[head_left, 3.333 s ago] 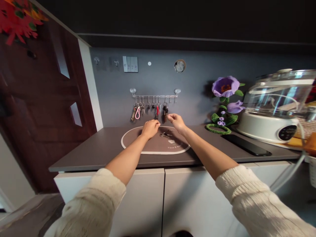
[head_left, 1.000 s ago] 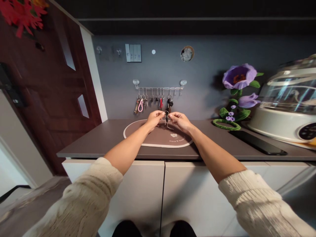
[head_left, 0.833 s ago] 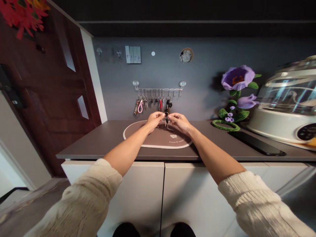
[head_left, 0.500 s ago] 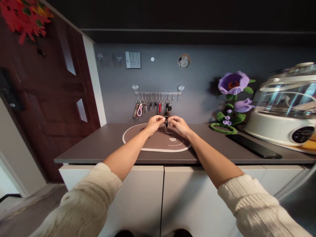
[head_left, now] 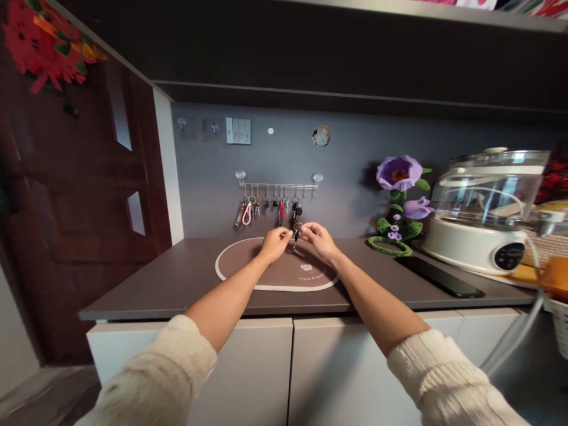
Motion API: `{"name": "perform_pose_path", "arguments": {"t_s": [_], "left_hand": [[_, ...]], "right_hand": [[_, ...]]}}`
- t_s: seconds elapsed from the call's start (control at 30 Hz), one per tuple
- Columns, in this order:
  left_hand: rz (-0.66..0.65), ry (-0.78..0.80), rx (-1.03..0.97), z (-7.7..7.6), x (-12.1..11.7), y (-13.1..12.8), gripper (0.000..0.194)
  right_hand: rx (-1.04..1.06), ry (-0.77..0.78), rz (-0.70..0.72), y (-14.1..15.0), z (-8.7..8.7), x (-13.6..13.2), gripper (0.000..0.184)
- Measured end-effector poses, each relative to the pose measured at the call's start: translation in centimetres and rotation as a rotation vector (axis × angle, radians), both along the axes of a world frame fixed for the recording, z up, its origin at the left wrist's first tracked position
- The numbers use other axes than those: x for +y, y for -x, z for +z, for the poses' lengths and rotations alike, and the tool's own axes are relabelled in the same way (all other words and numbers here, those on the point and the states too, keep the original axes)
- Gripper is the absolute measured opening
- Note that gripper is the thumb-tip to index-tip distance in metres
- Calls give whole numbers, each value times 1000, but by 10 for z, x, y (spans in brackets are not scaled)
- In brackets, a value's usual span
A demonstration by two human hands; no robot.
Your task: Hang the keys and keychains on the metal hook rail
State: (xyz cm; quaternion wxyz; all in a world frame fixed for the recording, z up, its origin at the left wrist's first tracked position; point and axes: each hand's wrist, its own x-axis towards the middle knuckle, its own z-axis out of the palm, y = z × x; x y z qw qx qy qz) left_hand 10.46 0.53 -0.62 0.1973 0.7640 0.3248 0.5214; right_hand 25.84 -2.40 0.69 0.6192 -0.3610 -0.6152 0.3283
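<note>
A key ring [head_left: 298, 226] with a few keys [head_left: 296, 236] hangs just above the brown oval mat [head_left: 248, 272]. My right hand [head_left: 320, 241] pinches the ring from the right, its fingers closed. To the left of the keys, my left hand [head_left: 276, 244] is closed with thumb and fingertips together, a small gap from the ring. Whatever lies between those left fingertips is too small to make out. Behind the hands, a clear hook rail [head_left: 278, 186] on the wall carries several key sets, among them a pink loop [head_left: 247, 214] and a red tag [head_left: 281, 210].
On the counter [head_left: 146, 284] to the right are a purple artificial flower [head_left: 399, 173], a black phone [head_left: 439, 276] and a white appliance [head_left: 473, 239] with a clear upper part. A dark shelf [head_left: 310, 53] overhangs the back. At left stands a brown door [head_left: 89, 236].
Keys that lay on the mat 3.3 s ago are now lifted in my right hand. My left fingertips have drawn slightly away from the ring. The view has tilted up.
</note>
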Motion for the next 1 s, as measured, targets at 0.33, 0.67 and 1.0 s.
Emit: {"name": "perform_pose_path", "arguments": {"t_s": [0.33, 0.67, 1.0], "left_hand": [[142, -180, 306, -4, -4, -1, 28], [202, -181, 368, -5, -5, -4, 29], [273, -207, 456, -3, -10, -5, 31]], "right_hand": [[103, 2, -105, -8, 25, 8, 36], [223, 54, -116, -19, 71, 31, 14], [277, 155, -278, -19, 91, 60, 14]]}}
